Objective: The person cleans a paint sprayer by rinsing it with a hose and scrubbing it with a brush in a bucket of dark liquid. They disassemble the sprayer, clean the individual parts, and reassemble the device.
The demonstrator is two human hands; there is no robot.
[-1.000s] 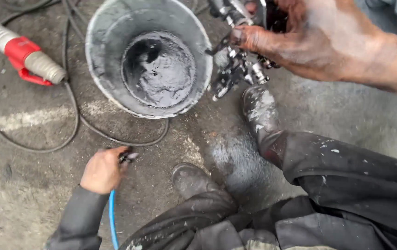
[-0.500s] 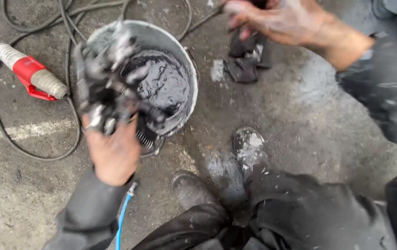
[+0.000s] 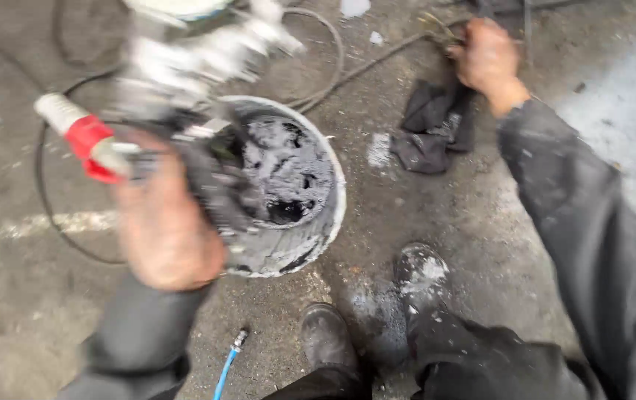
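Observation:
My left hand [image 3: 166, 230], blurred by motion, grips a dirty metal spray gun [image 3: 199, 67] raised over a white bucket [image 3: 336, 215] of dark grey sludge. My right hand [image 3: 484, 59] reaches to the far upper right, fingers curled at the top edge of a dark rag [image 3: 429, 133] lying on the concrete, next to a cable. Whether it grips the rag or the cable is unclear.
A red and white plug [image 3: 84, 137] on a black cable [image 3: 325, 74] lies left of the bucket. A blue hose end [image 3: 225, 370] rests on the ground by my left sleeve. My two muddy boots [image 3: 421, 274] stand below the bucket.
The spray gun passed from my right hand to my left, which dropped the blue hose and lifted the gun over the bucket. My right hand moved away to the rag.

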